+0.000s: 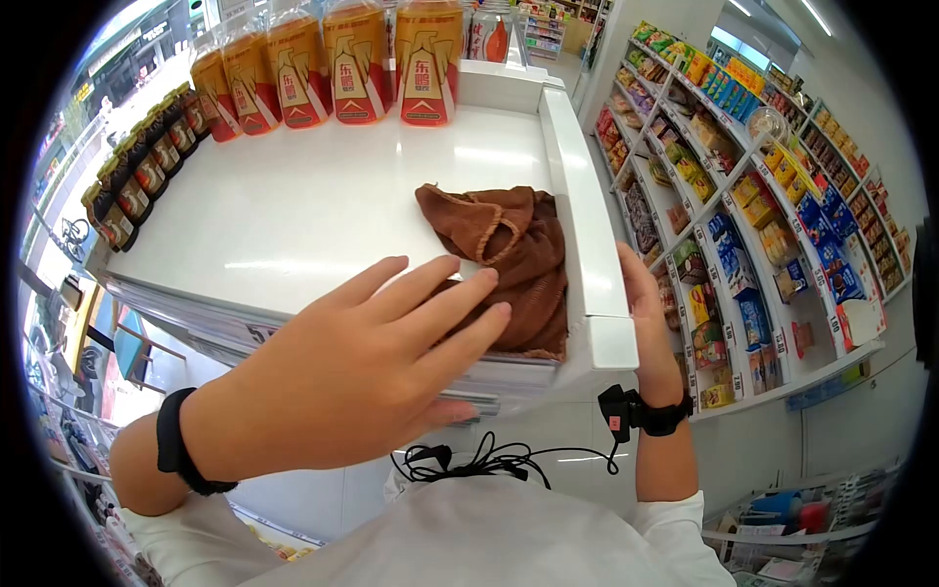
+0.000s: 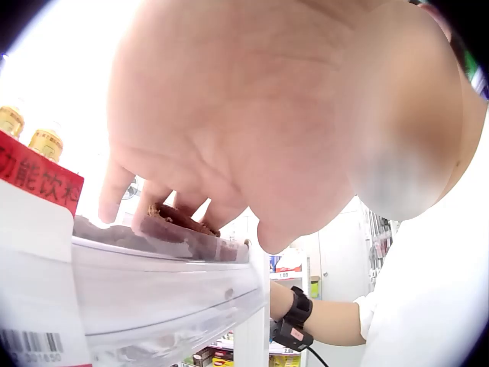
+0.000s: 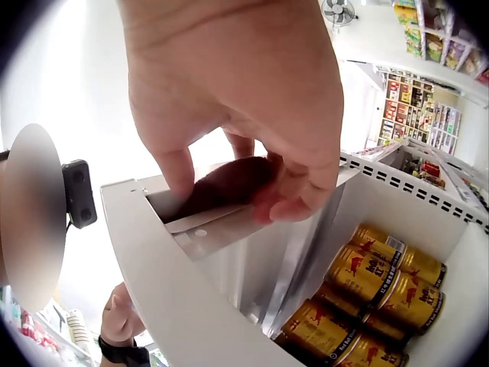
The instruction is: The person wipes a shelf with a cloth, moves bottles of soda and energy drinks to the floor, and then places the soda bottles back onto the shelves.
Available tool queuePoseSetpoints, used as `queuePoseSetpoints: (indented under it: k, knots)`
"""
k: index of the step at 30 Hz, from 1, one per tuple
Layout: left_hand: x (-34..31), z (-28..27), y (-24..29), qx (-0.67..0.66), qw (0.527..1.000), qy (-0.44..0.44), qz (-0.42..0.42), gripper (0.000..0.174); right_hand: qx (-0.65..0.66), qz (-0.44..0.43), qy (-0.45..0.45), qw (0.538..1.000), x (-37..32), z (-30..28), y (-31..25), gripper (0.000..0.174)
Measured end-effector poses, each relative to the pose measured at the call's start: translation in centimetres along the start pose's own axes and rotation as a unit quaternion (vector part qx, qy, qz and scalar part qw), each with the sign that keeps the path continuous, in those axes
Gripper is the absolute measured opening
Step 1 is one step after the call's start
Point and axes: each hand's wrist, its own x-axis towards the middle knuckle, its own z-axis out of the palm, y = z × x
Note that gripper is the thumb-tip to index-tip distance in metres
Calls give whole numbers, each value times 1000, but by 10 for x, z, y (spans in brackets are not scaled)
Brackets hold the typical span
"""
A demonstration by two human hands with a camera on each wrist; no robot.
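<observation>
A brown cloth (image 1: 518,230) with stitched edges lies crumpled in the near right corner of a white display shelf (image 1: 323,196). My left hand (image 1: 342,362) reaches in from the left, fingers spread and nearly straight, fingertips on the cloth's near part. From the left wrist, the cloth (image 2: 179,229) shows beneath the fingers behind the clear front rail. My right hand (image 1: 641,298) is beyond the white side panel (image 1: 592,235), partly hidden by it. In the right wrist view, my right hand's (image 3: 237,76) thumb and curled fingers are around a dark red-brown cloth (image 3: 237,180), blurred and partly covered.
Large orange and red drink bottles (image 1: 428,68) line the shelf's back, with small dark bottles (image 1: 147,161) along its left. Golden cans (image 3: 359,271) lie in a white bin near my right hand. Snack shelves (image 1: 743,215) stand on the right. A black cable (image 1: 489,465) hangs before my body.
</observation>
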Motion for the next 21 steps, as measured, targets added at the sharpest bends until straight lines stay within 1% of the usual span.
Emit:
queuePoseSetpoints:
  k: [1,3,4,5,6,7,8,9,11,12,13,14,15,16,17,18,19,21]
  knots:
    - [-2,-1,-2,-18,1000,-4,8,69,1,-23,29,999,2,4,1,50]
    - [-5,-8,-9,-26,999,2,19,66,44,5,78,996,2,9,3,39]
    - [-5,-15,-14,-21,999,-14,27,64,83,-1,71,994,4,13,-1,33]
    - [-6,-23,-18,-15,999,-33,35,61,82,0,72,994,4,18,-3,33]
    - [-4,-34,-21,-16,999,-34,37,61,45,-13,105,993,3,23,-6,36]
    - [-1,-45,-24,2,997,-69,40,60,8,-25,139,990,2,27,-9,39]
    - [3,-54,-28,21,993,-105,45,58,64,-40,118,990,3,35,-12,53]
    - [5,-60,-31,23,993,-107,49,58,66,-42,122,989,4,35,-9,53]
    - [14,-67,-35,55,989,-123,60,57,48,0,124,991,6,23,1,68]
    - [19,-69,-34,68,986,-140,61,55,49,-3,126,991,4,15,5,68]
    - [22,-67,-34,70,986,-141,62,55,16,2,75,997,3,7,9,73]
    - [26,-62,-35,46,988,-142,36,55,-17,6,22,1000,2,2,11,78]
    - [29,-57,-35,23,989,-143,7,55,-13,3,21,1000,1,5,8,78]
    - [32,-50,-35,28,989,-147,5,55,7,11,64,998,1,12,1,77]
    - [35,-42,-35,28,991,-131,2,56,27,19,106,994,3,17,-3,75]
    - [38,-36,-34,27,993,-115,0,56,4,20,98,995,7,15,-3,69]
    - [41,-32,-34,34,992,-118,-5,56,27,8,110,993,11,18,-2,61]
    - [50,-25,-32,16,987,-155,-33,51,34,-8,73,997,17,13,3,56]
